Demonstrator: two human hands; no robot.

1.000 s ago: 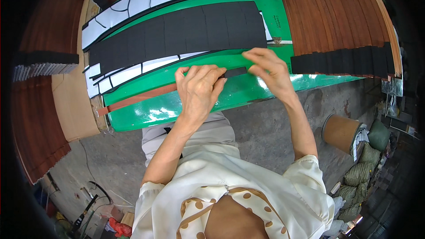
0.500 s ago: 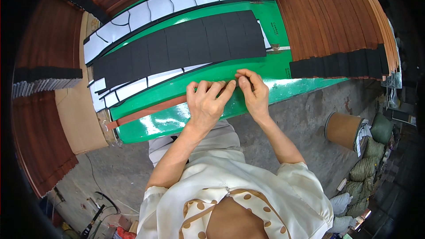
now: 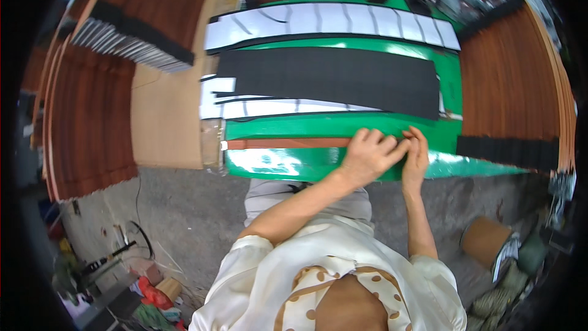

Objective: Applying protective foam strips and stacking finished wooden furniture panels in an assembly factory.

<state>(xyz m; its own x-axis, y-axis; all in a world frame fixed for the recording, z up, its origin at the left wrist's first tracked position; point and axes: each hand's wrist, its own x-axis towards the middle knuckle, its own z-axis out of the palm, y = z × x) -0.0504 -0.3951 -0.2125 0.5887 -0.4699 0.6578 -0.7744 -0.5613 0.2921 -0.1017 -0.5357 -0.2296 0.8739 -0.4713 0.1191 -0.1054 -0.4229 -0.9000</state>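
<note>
Both hands have slid rightward along the brown strip [image 3: 288,144] since a moment ago, and they now meet at its right end. Nearest, the left hand [image 3: 367,156] lies flat, pressing the strip, fingers not clenched; the right hand [image 3: 418,156] pinches it (one strip only) just beside. It lies along the green counter [image 3: 275,162]. Beyond sit one black sheet [image 3: 331,76] and two rows of white pieces [image 3: 331,21].
</note>
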